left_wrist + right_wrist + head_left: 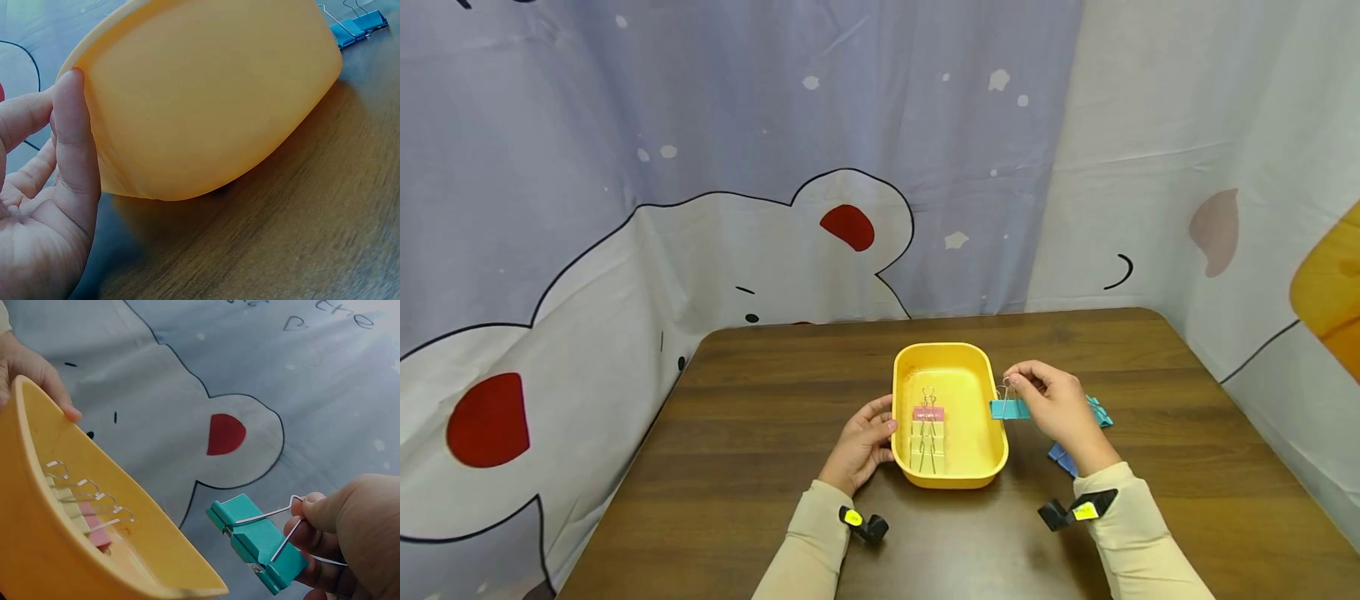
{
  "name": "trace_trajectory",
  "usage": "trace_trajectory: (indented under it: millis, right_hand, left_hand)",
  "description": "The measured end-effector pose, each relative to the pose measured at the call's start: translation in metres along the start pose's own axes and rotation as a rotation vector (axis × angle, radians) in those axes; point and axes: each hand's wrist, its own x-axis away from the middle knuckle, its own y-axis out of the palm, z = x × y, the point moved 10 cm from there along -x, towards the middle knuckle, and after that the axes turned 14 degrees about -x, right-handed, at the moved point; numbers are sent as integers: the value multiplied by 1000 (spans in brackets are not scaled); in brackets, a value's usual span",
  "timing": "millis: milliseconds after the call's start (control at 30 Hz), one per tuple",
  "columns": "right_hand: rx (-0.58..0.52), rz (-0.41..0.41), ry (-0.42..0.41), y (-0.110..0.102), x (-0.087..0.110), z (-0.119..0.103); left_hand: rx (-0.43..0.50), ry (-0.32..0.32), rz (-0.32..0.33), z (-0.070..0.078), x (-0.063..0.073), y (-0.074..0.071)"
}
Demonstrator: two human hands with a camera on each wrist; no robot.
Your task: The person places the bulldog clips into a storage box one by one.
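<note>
My right hand (1051, 404) pinches a turquoise binder clip (256, 540) by its wire handles, thumb against fingers. The clip hangs at the right rim of a yellow plastic tray (973, 475). On the tray's left side, my left hand (861, 442) touches the outer wall with fairly straight fingers. In the left wrist view, one fingertip (75, 78) rests just under the rim. Inside the tray, along the left, a pink binder clip (928, 413) lines up with several pale yellow binder clips (927, 446), their wire handles raised.
Right of the tray, partly hidden by my right hand and forearm, lie a blue binder clip (1063, 459) and turquoise clips (1099, 412). The brown wooden table (760, 400) meets a patterned curtain (730, 250) behind it.
</note>
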Motion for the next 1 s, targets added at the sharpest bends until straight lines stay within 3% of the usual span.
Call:
trace_trajectory:
  millis: [467, 733, 1000]
  right_hand:
    - [8, -107, -4, 35, 1, -4]
    - [106, -180, -32, 52, 6, -7]
    - [291, -244, -112, 69, 12, -17]
  left_hand:
    - [12, -1, 16, -2, 0, -2]
    - [12, -3, 13, -2, 0, -1]
    - [8, 3, 1, -2, -1, -1]
